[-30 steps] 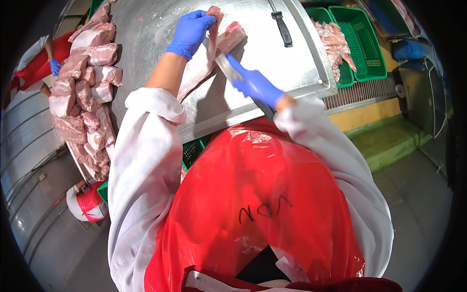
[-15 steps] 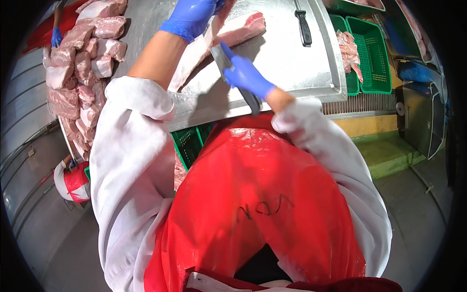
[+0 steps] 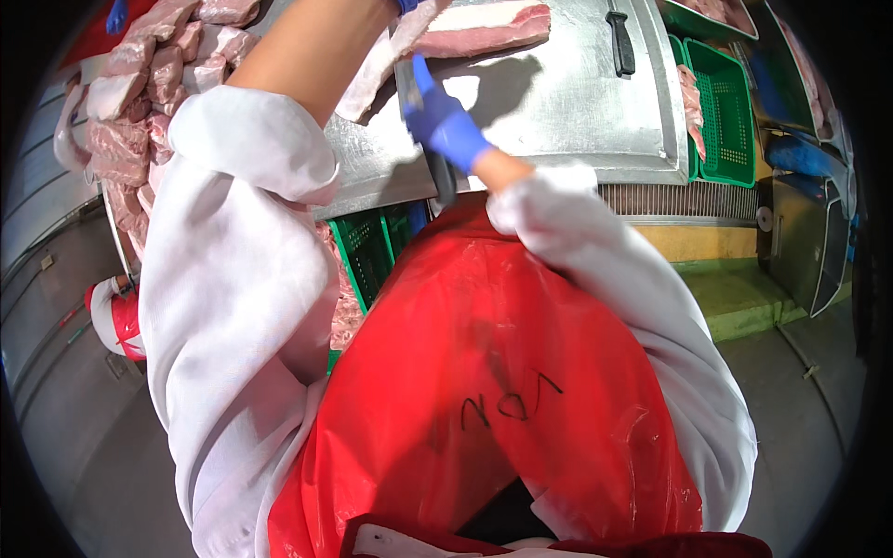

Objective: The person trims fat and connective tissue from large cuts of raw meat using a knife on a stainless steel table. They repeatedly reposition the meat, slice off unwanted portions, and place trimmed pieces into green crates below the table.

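Observation:
My right hand point(image 3: 445, 128), in a blue glove, is closed on a knife, its dark handle point(image 3: 443, 179) pointing back toward my apron. The blade point(image 3: 406, 82) lies against a long slab of pale, fat-covered meat point(image 3: 488, 35) on the metal worktable point(image 3: 577, 121). My left forearm reaches over the far side of the slab; only the cuff edge of its blue glove point(image 3: 406, 5) shows at the top of the picture, so the fingers are out of sight. A paler flap of the meat point(image 3: 377, 74) hangs toward me beside the blade.
A second knife point(image 3: 621, 46) with a black handle lies at the table's right. Green baskets point(image 3: 726, 112) stand beyond that edge, one with meat scraps point(image 3: 691, 107). Cut meat pieces point(image 3: 121, 149) are heaped at left, near another person's gloved hand point(image 3: 116, 17). Another green basket point(image 3: 361, 256) sits below the table.
The view has shifted, and the slab now sits higher in the picture. My left hand has moved almost out of view at the top. The right hand still holds the knife at the meat.

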The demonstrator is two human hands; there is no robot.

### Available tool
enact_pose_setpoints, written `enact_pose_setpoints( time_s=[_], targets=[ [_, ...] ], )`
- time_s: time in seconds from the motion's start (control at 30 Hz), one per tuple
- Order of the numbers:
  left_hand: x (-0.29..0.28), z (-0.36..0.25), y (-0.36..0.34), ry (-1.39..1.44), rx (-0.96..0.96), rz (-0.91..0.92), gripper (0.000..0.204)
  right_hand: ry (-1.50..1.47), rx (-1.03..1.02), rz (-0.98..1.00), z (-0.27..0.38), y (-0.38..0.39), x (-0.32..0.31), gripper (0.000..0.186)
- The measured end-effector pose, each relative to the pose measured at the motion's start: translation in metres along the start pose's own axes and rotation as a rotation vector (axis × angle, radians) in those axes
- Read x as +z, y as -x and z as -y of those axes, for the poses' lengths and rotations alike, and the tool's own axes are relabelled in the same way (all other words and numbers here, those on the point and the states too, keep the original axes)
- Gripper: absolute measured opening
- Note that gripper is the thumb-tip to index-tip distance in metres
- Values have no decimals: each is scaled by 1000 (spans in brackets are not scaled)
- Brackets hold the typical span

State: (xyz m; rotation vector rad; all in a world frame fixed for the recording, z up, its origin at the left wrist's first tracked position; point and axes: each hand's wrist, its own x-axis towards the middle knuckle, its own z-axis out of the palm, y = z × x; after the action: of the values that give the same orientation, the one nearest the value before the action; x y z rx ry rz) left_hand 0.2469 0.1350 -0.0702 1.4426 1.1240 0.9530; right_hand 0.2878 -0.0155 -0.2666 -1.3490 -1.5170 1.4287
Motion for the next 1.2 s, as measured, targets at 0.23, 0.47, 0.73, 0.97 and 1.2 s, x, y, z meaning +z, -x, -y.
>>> enact_pose_setpoints(
  time_s=[0.23, 0.47, 0.73, 0.97, 1.2],
  targets=[
    [9, -26, 30, 390, -19, 133, 9, 15, -87, 24, -31, -59, 33, 77],
    [-16, -36, 50, 322, -2, 90, 10, 180, -346, -184, -28, -3, 92, 86],
    [-39, -51, 69, 284, 34, 77, 14, 92, -190, -41, -5, 60, 157, 86],
    [-30, -80, 85, 178, 105, 147, 18, -128, 73, 15, 52, 10, 165, 71],
    [7, -160, 128, -96, 217, 306, 23, -198, 29, 539, 98, 39, 108, 77]
  ],
)
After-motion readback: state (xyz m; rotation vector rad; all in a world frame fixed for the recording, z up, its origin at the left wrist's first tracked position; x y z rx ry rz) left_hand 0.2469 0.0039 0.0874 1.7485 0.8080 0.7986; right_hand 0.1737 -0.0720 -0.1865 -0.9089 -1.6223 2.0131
